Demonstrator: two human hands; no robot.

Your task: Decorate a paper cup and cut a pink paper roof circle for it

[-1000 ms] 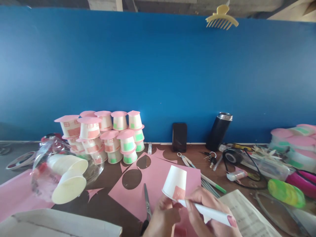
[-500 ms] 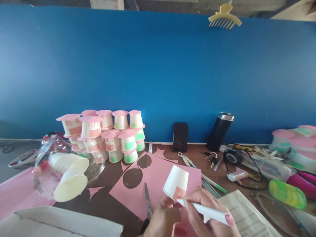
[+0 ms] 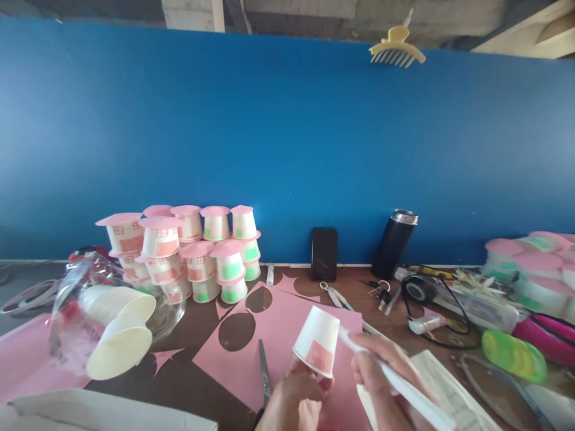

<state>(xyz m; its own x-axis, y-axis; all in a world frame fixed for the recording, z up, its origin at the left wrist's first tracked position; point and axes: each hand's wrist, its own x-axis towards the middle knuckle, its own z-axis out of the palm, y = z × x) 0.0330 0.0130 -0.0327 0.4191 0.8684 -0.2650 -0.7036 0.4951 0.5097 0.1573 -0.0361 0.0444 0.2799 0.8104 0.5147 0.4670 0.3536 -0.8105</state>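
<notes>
My left hand (image 3: 294, 395) grips a white paper cup (image 3: 318, 332) near its rim. The cup is turned bottom up and tilted, with a red-coloured rectangle on its side by the rim. In my right hand (image 3: 381, 374) is a white marker (image 3: 411, 390), its tip a little to the right of the cup and apart from it. Beneath both hands lies a pink paper sheet (image 3: 274, 314) with round holes cut out. Scissors (image 3: 264, 368) rest on the sheet beside my left hand, their handles partly hidden.
Stacked cups (image 3: 195, 263) with pink paper tops stand at the back left, near loose cups in a plastic bag (image 3: 171, 314). A phone (image 3: 324, 254) and a black bottle (image 3: 395, 242) are by the blue wall (image 3: 287, 131). Keys (image 3: 381, 293), cables and a green object (image 3: 513, 355) lie right.
The marker tip has left the cup, and my right hand has moved right with it. The red rectangle is now in full sight. The camera view has shifted slightly.
</notes>
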